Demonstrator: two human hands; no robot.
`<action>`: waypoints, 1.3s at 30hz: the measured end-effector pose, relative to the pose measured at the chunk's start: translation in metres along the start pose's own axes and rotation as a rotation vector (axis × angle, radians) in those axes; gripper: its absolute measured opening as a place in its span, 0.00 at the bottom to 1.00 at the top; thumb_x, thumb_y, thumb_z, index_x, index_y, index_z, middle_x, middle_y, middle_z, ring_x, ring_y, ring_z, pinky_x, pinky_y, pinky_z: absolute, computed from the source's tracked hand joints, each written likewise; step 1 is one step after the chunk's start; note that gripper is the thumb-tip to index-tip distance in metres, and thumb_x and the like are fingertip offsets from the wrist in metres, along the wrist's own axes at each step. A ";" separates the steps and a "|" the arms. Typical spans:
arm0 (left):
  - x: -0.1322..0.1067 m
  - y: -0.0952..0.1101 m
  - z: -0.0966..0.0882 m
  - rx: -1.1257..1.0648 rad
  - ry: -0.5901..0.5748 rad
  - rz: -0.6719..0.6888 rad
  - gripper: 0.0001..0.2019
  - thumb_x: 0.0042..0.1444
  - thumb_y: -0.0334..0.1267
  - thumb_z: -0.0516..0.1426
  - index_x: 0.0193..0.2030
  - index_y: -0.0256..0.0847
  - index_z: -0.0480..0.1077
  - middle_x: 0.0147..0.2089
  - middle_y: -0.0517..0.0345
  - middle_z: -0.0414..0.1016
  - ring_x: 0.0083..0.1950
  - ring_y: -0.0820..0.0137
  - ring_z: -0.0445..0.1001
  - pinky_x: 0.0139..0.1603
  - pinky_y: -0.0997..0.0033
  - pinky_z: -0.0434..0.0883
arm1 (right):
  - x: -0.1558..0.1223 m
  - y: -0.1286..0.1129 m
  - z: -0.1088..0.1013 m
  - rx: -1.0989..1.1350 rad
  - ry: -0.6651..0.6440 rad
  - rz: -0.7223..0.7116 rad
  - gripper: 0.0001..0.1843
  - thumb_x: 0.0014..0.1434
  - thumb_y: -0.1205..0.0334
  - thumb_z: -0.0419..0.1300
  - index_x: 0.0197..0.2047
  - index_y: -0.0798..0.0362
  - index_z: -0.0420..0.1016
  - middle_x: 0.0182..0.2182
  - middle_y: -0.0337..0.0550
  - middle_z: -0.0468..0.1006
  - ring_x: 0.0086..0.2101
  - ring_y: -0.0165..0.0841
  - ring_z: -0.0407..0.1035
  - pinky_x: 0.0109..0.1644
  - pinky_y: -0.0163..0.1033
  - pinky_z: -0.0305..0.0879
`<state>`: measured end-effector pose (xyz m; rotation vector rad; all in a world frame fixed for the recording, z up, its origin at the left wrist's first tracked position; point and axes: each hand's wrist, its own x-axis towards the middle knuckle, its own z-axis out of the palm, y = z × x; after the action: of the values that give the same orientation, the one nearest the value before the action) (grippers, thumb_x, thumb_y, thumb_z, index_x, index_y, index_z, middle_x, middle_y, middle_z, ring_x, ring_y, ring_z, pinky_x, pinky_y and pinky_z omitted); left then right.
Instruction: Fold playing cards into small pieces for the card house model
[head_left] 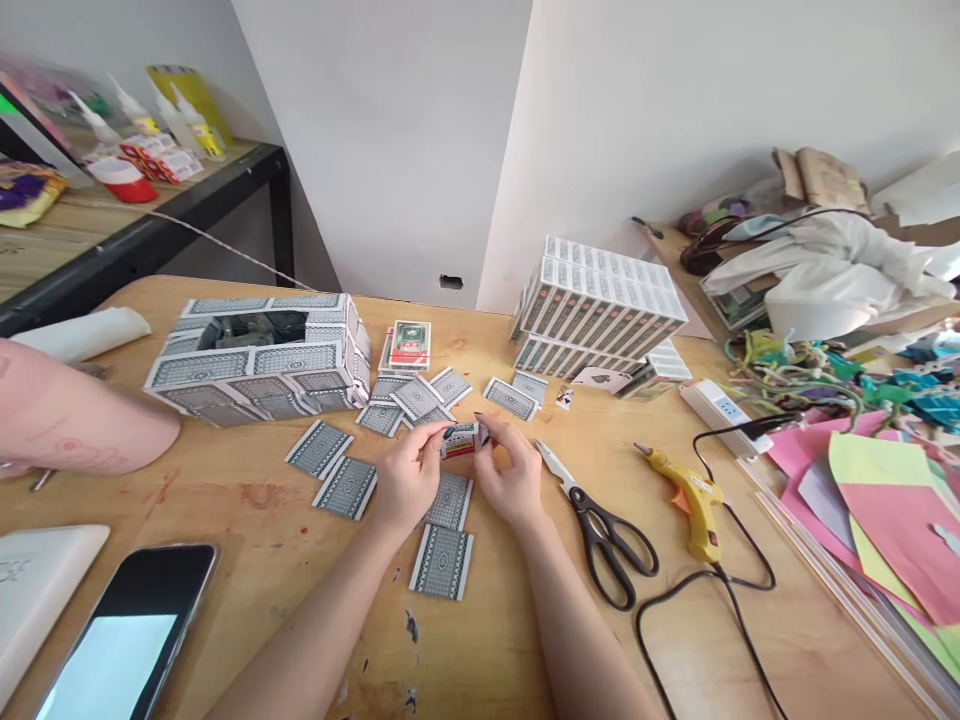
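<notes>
Both my hands hold a small playing card (463, 441) over the middle of the table; it looks bent, with red and white print facing me. My left hand (411, 475) pinches its left end between thumb and fingers. At the right end, my right hand (512, 470) grips it the same way. Just below lie two grey-patterned cards (441, 562), one partly hidden by my left hand. Several more patterned cards (418, 398) overlap beyond my hands, and two (345, 488) lie to the left. Black-handled scissors (604, 530) rest right of my right hand.
A box covered in cards (255, 370) stands back left, near a red-and-white card pack (411, 345). Stacked card packs (600, 300) stand back right. A yellow glue gun (694, 500) with its cord lies right, by coloured paper (892, 520). A phone (127, 640) lies front left.
</notes>
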<state>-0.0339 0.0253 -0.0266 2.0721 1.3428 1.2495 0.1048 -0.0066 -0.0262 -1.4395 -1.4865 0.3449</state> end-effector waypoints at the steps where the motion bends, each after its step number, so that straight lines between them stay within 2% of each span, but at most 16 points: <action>1: 0.000 0.001 0.000 0.018 0.002 0.032 0.10 0.59 0.34 0.50 0.41 0.40 0.72 0.34 0.56 0.79 0.32 0.72 0.76 0.33 0.76 0.71 | 0.000 -0.001 -0.001 0.010 -0.010 -0.004 0.18 0.52 0.69 0.52 0.47 0.51 0.70 0.32 0.43 0.75 0.30 0.33 0.69 0.37 0.39 0.66; 5: -0.001 0.003 0.001 0.075 0.010 0.189 0.09 0.58 0.32 0.50 0.41 0.40 0.71 0.35 0.54 0.79 0.35 0.71 0.77 0.38 0.74 0.71 | 0.003 -0.005 -0.002 0.047 -0.015 0.001 0.09 0.55 0.65 0.54 0.39 0.50 0.73 0.30 0.44 0.76 0.31 0.34 0.68 0.38 0.40 0.66; 8: -0.001 0.003 0.001 0.103 0.032 0.242 0.09 0.58 0.31 0.50 0.41 0.40 0.71 0.34 0.54 0.79 0.35 0.71 0.77 0.38 0.75 0.72 | 0.003 -0.006 -0.003 0.103 -0.024 0.037 0.09 0.57 0.64 0.53 0.34 0.50 0.74 0.30 0.44 0.77 0.31 0.34 0.70 0.38 0.40 0.66; 22: -0.002 0.002 0.004 0.135 0.069 0.223 0.09 0.59 0.31 0.50 0.41 0.40 0.71 0.34 0.54 0.79 0.35 0.70 0.77 0.38 0.74 0.71 | 0.000 -0.005 -0.002 0.102 -0.007 0.143 0.14 0.51 0.70 0.52 0.36 0.50 0.78 0.31 0.40 0.80 0.32 0.34 0.74 0.38 0.37 0.69; 26: -0.001 0.002 0.003 0.120 0.069 0.155 0.10 0.60 0.33 0.49 0.41 0.40 0.71 0.35 0.54 0.79 0.35 0.70 0.77 0.38 0.74 0.71 | 0.000 -0.004 -0.010 0.330 -0.095 0.166 0.15 0.54 0.66 0.52 0.42 0.51 0.77 0.37 0.43 0.80 0.39 0.38 0.73 0.45 0.42 0.68; 30: 0.000 0.001 0.001 0.121 0.085 0.103 0.10 0.59 0.34 0.50 0.40 0.40 0.71 0.34 0.55 0.79 0.34 0.71 0.77 0.36 0.74 0.71 | 0.003 0.000 -0.011 0.545 -0.199 0.296 0.13 0.55 0.59 0.56 0.42 0.50 0.77 0.39 0.44 0.80 0.42 0.41 0.72 0.48 0.47 0.67; 34: -0.001 0.002 0.000 0.067 0.040 0.116 0.10 0.59 0.33 0.49 0.41 0.40 0.71 0.34 0.55 0.79 0.34 0.71 0.77 0.37 0.74 0.71 | 0.006 0.002 -0.004 0.539 -0.080 0.413 0.08 0.50 0.58 0.61 0.34 0.50 0.78 0.33 0.43 0.80 0.35 0.37 0.73 0.42 0.43 0.69; 39: -0.003 0.004 0.004 -0.045 -0.027 0.105 0.11 0.58 0.35 0.52 0.46 0.41 0.69 0.41 0.53 0.78 0.39 0.70 0.77 0.42 0.72 0.73 | 0.008 0.000 0.000 0.576 0.044 0.465 0.06 0.50 0.59 0.61 0.28 0.53 0.75 0.25 0.41 0.77 0.28 0.32 0.69 0.33 0.37 0.67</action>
<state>-0.0286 0.0213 -0.0270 2.1443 1.1969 1.2779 0.1068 0.0004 -0.0227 -1.2833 -0.8918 0.9371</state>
